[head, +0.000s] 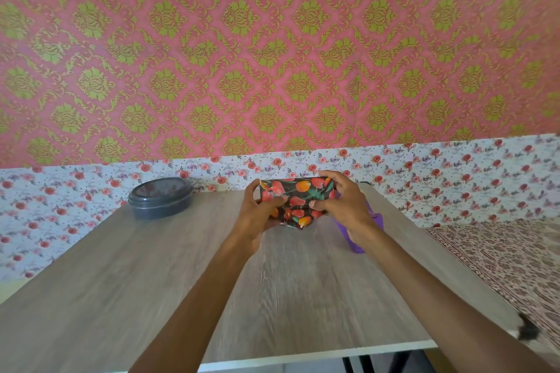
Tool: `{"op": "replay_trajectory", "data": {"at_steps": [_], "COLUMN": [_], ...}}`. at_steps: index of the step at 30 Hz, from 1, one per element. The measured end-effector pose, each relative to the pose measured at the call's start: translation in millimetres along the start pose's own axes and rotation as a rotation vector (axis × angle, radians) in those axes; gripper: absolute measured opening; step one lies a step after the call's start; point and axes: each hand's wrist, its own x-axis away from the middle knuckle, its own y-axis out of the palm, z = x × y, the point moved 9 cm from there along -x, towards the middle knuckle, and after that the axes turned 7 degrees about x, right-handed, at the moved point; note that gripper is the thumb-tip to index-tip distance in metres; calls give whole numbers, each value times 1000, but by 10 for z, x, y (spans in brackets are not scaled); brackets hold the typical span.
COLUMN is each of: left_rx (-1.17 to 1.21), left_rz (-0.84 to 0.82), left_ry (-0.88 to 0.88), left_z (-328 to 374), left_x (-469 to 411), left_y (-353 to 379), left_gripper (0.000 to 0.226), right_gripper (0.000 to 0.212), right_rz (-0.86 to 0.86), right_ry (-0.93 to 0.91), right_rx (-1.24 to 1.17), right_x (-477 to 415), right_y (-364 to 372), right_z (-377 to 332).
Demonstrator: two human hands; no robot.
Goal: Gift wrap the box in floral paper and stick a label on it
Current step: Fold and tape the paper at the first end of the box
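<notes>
We grip the floral-wrapped box [295, 201] above the table [151, 266], left hand [256, 212] and right hand [342, 204] curled round its ends.

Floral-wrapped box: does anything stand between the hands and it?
Nothing visible does. The left hand and right hand both grip the floral-wrapped box at its ends, over the table. The purple object by the right wrist and the grey lidded container far left are clear of it.

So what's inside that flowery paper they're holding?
Only the dark tulip-print wrapping paper shows, gripped by the left hand and right hand. Whatever it wraps is completely covered, so it cannot be seen.
</notes>
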Motion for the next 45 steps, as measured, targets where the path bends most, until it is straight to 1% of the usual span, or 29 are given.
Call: {"op": "replay_trajectory", "data": {"at_steps": [3, 7, 8, 10, 12, 14, 15, 17, 19, 21, 23, 24, 26, 28, 29, 30, 32, 33, 34, 36, 38, 42, 45], "left_rx": [-25, 29, 34, 50, 68, 75, 73, 61, 58, 1, -256, -377, -584, -794, -842, -866, -842, -799, -760, -700, -678, -711, -728], "left_rz": [53, 112, 111, 106, 105, 112, 113, 118, 102, 89, 206, 270, 304, 231, 178, 114, 9, -20, -22, 8, 23, 22, 17], "left_ry": [7, -5, -6, -3, -4, -8, -2, 8, -9, -10, 66, 157, 435, 691, 773, 810, 770, 736, 716, 732, 745, 778, 778], "left_z": [-19, -38, -37, -25, -15, -6, 6, 16, -13, -39, 24, 101, 314, 489, 528, 548, 539, 538, 554, 629, 703, 804, 815], "left_x": [-4, 0, -1, 9, 20, 35, 42, 44, 45, 51, 127, 201, 394, 540, 544, 526, 444, 413, 398, 385, 374, 376, 346], "left_y": [-28, -109, -119, -119, -108, -97, -82, -67, -47, -40, -134, -158, -85, 75, 123, 170, 212, 222, 227, 224, 244, 308, 341], "left_gripper": [77, 74, 73, 71, 69, 69, 69, 71, 70, 68, 59, 56, 55, 54, 50, 45, 40, 38, 33, 18, 4, 2, 4], "right_gripper": [72, 64, 64, 63, 55, 49, 45, 32, 19, 13, 13, 13, 17, 25, 29, 33, 35, 32, 25, 11, 13, 19, 8], "right_rz": [-35, -122, -126, -80, -4, 3, -1, 7, 42, 20, -32, -44, -45, -45, -54, -67, -70, -73, -82, -103, -118, -102, -52], "right_ry": [-30, -190, -261, -449, -650, -797, -850, -913, -893, -821, -748, -715, -651, -610, -597, -583, -552, -540, -534, -537, -530, -511, -527], "right_rx": [60, 191, 241, 421, 624, 778, 825, 828, 765, 689, 628, 613, 598, 589, 576, 553, 501, 480, 460, 421, 377, 296, 249], "right_x": [13, 73, 98, 171, 277, 378, 406, 451, 421, 337, 270, 246, 194, 143, 124, 101, 66, 57, 52, 58, 55, 55, 55], "right_y": [30, 71, 64, 20, -18, 34, 74, 145, 143, 130, 150, 156, 156, 173, 187, 194, 185, 179, 182, 198, 206, 189, 159], "right_z": [4, -88, -130, -256, -378, -411, -393, -413, -453, -459, -443, -448, -455, -469, -478, -482, -490, -497, -502, -534, -545, -592, -668]}}
